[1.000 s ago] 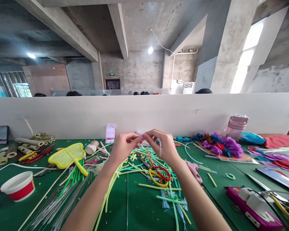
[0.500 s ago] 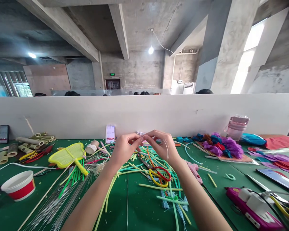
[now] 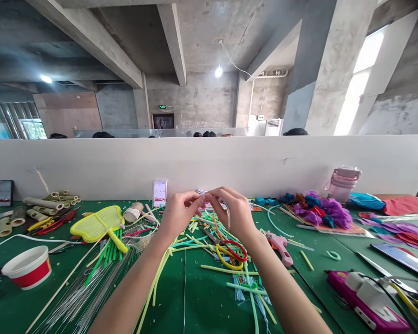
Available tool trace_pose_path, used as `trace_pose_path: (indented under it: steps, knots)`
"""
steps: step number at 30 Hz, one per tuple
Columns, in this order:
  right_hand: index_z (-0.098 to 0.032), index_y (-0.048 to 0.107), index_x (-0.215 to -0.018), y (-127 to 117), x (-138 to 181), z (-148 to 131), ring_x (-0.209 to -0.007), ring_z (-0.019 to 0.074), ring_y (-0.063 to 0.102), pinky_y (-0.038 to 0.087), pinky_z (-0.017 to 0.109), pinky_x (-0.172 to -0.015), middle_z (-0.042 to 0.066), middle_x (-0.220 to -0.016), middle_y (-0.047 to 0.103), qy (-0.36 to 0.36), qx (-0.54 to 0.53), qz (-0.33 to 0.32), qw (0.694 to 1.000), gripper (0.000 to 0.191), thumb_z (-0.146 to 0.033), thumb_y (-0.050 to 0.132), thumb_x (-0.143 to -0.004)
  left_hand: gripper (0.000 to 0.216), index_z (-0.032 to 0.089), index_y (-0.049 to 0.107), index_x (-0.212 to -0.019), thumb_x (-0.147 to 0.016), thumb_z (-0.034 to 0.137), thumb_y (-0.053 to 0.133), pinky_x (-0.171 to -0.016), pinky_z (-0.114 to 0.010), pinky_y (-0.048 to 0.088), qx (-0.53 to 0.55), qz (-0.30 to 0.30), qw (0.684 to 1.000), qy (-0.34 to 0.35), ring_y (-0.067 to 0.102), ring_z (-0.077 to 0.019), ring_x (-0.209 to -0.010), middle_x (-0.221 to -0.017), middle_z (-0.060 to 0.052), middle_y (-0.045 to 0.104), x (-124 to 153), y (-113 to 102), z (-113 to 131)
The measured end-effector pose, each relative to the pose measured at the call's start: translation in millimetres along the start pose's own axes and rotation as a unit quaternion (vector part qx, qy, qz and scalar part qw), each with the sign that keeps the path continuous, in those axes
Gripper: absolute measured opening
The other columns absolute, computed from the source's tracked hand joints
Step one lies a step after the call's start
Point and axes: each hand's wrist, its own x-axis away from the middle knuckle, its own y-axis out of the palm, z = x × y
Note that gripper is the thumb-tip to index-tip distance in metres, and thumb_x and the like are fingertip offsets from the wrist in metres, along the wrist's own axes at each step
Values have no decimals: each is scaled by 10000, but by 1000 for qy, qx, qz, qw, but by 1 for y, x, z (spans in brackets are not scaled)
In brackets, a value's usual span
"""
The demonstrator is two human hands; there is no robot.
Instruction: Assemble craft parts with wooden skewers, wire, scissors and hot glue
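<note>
My left hand (image 3: 181, 212) and my right hand (image 3: 233, 208) meet fingertip to fingertip above the green table, both closed in a pinch. A thin pale strip (image 3: 228, 214) curves from between the fingers across my right palm; its far end is hidden. Below my hands lies a heap of light green and turquoise pipe cleaners (image 3: 188, 242). Scissors with red and yellow handles (image 3: 231, 256) rest on that heap. Left of my hands is a yellow fan-shaped piece (image 3: 97, 225) with a stem.
A pink glue gun (image 3: 280, 246) lies beside my right forearm. At right are a magenta power strip (image 3: 362, 301), purple and blue petals (image 3: 327, 211) and a pink bottle (image 3: 344, 183). At left stand a paper cup (image 3: 27, 268), bundled wires (image 3: 87, 287) and bamboo pieces (image 3: 43, 204).
My right hand has rolled slightly, its knuckles turning more toward the camera. The pale strip now curves closer to the right fingers. The left hand has barely moved.
</note>
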Motion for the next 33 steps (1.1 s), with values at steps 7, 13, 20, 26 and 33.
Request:
trace_pose_path:
  steps: [7, 13, 20, 26, 33]
  knots:
    - [-235, 743, -920, -3, 0, 11, -699, 151, 627, 450, 254, -655, 6, -786, 717, 29, -35, -12, 999, 174, -290, 589, -978, 286, 191, 752, -885, -897, 451, 635, -583, -221, 528, -8, -8, 1000, 20, 711, -168, -633, -745, -22, 741, -1, 3, -1]
    - [-202, 715, -916, -1, 2, 13, -730, 177, 627, 455, 283, -686, 42, -811, 727, 7, 29, -5, 1000, 199, -243, 538, -996, 290, 187, 747, -814, -902, 431, 617, -551, -236, 507, -61, 16, 998, 18, 704, -174, -571, -694, -21, 740, -2, 5, -5]
    - [-184, 714, -910, -2, 1, 2, -711, 197, 618, 452, 304, -662, 65, -793, 729, -22, 84, 0, 996, 228, -198, 502, -995, 343, 193, 750, -827, -911, 487, 594, -517, -237, 501, -57, 32, 998, 8, 700, -174, -550, -726, -28, 750, -2, 5, -6]
    - [-229, 726, -946, -3, -1, 6, -720, 161, 664, 485, 254, -677, 20, -854, 748, 50, -36, 10, 998, 125, -293, 619, -954, 354, 197, 737, -864, -911, 518, 596, -566, -223, 515, 3, 10, 1000, 27, 711, -171, -627, -751, -17, 741, 0, 3, -2]
    - [-216, 723, -877, 1, 1, 14, -720, 182, 642, 471, 289, -686, 40, -801, 738, 30, 12, 11, 999, 187, -254, 567, -972, 342, 191, 752, -815, -901, 490, 609, -618, -246, 510, -93, 45, 994, 29, 712, -195, -660, -711, -34, 754, -4, 2, -8]
